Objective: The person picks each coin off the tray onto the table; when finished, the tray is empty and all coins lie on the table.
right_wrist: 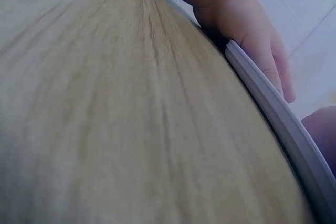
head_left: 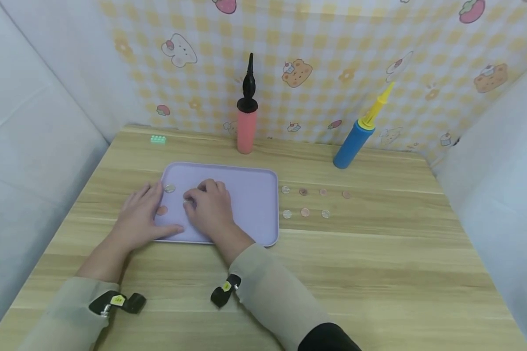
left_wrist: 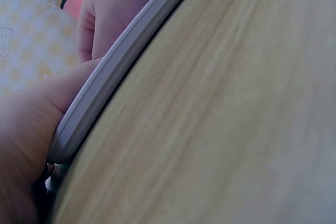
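A shallow lilac tray (head_left: 250,204) lies on the wooden table. My left hand (head_left: 138,217) rests over its left edge, fingers extended and thumb along the near rim. Beside those fingers, inside the tray, are a silver coin (head_left: 170,188) and a copper-coloured coin (head_left: 162,210). Over the tray's middle, my right hand (head_left: 211,207) has its fingers bent, with a silver coin (head_left: 187,201) pinched between thumb and index finger, mostly hidden. From the left wrist, the tray's rim (left_wrist: 105,72) covers much of both hands; the right wrist view shows the left hand (right_wrist: 247,24) against the rim.
Several silver and copper-coloured coins (head_left: 305,212) lie in two rows right of the tray. Behind it stand a pink-and-black hand pump (head_left: 247,129) and a tilted blue-and-yellow pump (head_left: 353,146). A mint toy brick (head_left: 158,139) sits at the back left. A patterned cloth (head_left: 325,97) hangs behind.
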The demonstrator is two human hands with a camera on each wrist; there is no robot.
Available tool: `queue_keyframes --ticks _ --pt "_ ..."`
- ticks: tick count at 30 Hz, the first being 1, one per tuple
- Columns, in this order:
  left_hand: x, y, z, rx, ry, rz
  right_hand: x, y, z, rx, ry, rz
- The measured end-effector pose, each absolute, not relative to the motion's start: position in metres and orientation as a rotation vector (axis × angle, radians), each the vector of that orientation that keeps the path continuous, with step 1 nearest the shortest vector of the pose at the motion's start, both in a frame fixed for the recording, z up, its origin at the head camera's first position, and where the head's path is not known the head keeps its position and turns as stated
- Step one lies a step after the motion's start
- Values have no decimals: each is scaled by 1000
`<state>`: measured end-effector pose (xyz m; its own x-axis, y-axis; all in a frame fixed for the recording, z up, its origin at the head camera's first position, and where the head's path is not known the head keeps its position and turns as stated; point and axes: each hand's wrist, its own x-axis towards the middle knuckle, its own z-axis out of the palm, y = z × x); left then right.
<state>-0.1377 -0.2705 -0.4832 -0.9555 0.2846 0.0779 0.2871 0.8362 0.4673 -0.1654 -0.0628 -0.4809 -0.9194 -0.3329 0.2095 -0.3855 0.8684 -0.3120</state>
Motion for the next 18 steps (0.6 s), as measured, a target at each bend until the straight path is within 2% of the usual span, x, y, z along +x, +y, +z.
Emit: queue_keyframes --ticks 18 --pt "-138 -271 -484 -468 -3001 -761 -169 -64 -474 386 -3030 647"
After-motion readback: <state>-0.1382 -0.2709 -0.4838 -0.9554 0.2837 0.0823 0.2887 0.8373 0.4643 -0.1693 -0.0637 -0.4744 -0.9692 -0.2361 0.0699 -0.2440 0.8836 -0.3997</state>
